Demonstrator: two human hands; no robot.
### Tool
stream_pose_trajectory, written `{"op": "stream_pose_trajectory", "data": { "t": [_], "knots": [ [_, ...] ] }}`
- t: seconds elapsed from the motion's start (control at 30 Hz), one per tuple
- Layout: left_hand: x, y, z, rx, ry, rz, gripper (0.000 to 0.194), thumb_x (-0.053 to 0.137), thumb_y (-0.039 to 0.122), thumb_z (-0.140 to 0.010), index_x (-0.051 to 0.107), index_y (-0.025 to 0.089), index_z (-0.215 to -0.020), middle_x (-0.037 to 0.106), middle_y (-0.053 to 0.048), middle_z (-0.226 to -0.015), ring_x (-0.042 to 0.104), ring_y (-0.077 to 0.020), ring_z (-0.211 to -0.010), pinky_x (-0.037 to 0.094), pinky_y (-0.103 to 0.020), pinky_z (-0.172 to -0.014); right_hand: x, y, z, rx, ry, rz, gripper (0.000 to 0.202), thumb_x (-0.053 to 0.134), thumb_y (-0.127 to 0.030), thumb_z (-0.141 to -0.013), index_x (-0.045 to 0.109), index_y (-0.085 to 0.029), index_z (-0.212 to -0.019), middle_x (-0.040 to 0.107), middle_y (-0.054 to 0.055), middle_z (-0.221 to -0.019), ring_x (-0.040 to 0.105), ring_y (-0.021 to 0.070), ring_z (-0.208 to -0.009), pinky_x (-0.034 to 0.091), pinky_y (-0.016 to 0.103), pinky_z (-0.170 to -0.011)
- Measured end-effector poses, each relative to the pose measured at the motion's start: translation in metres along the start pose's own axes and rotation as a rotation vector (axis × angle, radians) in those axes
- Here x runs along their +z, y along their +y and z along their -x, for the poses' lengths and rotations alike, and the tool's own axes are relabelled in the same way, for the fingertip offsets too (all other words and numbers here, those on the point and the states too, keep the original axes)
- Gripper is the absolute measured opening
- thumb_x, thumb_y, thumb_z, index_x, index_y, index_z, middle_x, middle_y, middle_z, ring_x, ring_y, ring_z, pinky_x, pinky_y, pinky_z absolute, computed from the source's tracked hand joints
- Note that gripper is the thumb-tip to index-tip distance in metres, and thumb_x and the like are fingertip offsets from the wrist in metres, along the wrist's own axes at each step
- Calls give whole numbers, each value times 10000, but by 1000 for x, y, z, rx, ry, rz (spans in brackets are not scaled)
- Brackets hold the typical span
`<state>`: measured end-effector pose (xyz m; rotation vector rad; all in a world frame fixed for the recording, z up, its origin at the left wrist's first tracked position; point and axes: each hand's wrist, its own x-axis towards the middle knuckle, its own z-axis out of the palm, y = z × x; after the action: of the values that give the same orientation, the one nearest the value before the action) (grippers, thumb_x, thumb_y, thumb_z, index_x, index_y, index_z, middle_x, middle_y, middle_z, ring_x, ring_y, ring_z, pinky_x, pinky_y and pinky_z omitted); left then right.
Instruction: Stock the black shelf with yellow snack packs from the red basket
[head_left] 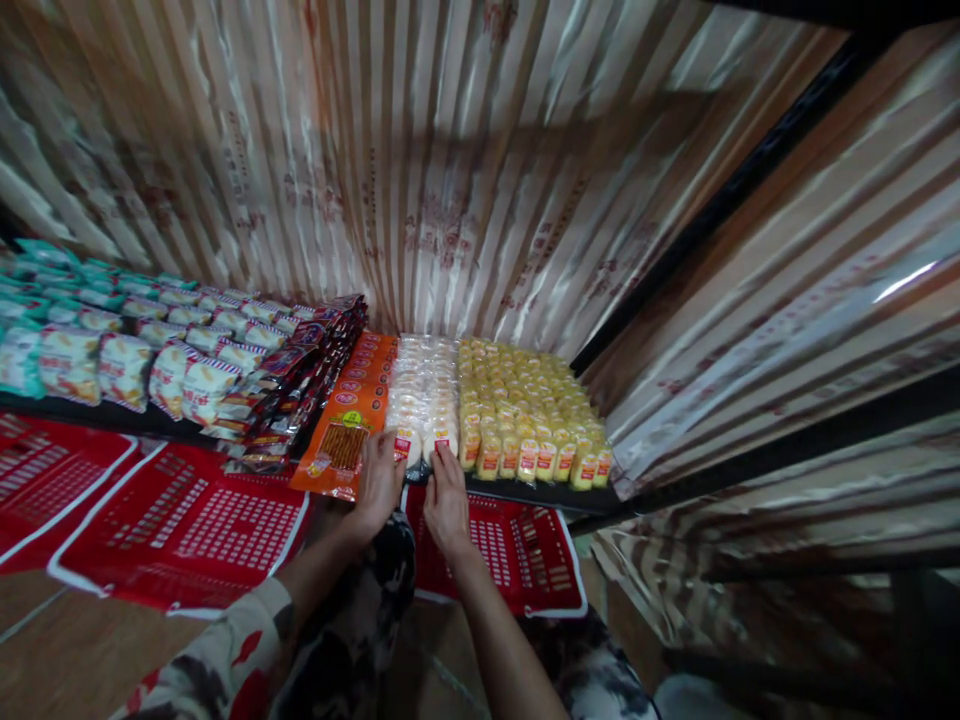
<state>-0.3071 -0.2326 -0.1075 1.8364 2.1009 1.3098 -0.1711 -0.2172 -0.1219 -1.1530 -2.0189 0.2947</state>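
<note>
Two columns of white, round, clear-wrapped snack packs (425,385) run back across a dark shelf. My left hand (381,487) is closed about the left edge of the front pack in the left column, beside its red label. With its fingers together, my right hand (448,500) grips the front pack (441,446) of the right column at its label. Left of them lies a large orange bag (352,405) with brown sticks pictured on it. Several rows of small yellow packs (532,400) adjoin on the right. My fingertips are partly hidden and dim.
Dark red-brown packets (307,370) lean in a stack left of the orange bag. White and teal snack bags (127,370) fill the shelf's left. Red sheets with white edging (187,525) hang below. A striped curtain (420,150) closes the back; a black post (720,200) slants at right.
</note>
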Motion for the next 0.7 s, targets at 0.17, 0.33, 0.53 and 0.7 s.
{"op": "stream_pose_trajectory", "data": {
  "t": [0.17, 0.33, 0.53, 0.7],
  "knots": [
    [3, -3, 2, 29, 4, 35, 439, 463, 122, -799, 412, 180, -1232, 403, -125, -1210, 394, -268, -1169, 392, -475, -982, 4, 4, 1, -18, 21, 9, 483, 355, -90, -823, 493, -137, -1283, 434, 125, -1372, 333, 215, -1310, 376, 483, -1035],
    [3, -4, 2, 30, -21, 49, 452, 445, 111, -791, 411, 170, -1238, 398, -140, -1246, 392, -275, -1182, 391, -479, -989, 8, 8, 0, -50, 42, 17, 469, 353, -78, -817, 511, -120, -1257, 451, 143, -1350, 349, 221, -1298, 366, 498, -1038],
    [-6, -4, 4, 47, -39, 73, 471, 409, 128, -812, 381, 172, -1279, 359, -154, -1330, 354, -285, -1247, 378, -497, -1003, 11, 5, -1, -33, 108, 25, 451, 367, -93, -808, 542, -148, -1219, 410, 134, -1383, 330, 242, -1308, 370, 527, -1019],
    [-25, -6, 9, 40, -99, 37, 453, 403, 103, -798, 426, 137, -1250, 339, -173, -1364, 324, -288, -1281, 373, -492, -1023, 7, -9, 2, -52, 136, 39, 431, 374, -100, -783, 582, -165, -1155, 446, 120, -1349, 370, 244, -1276, 369, 528, -1015]
  ]
}}
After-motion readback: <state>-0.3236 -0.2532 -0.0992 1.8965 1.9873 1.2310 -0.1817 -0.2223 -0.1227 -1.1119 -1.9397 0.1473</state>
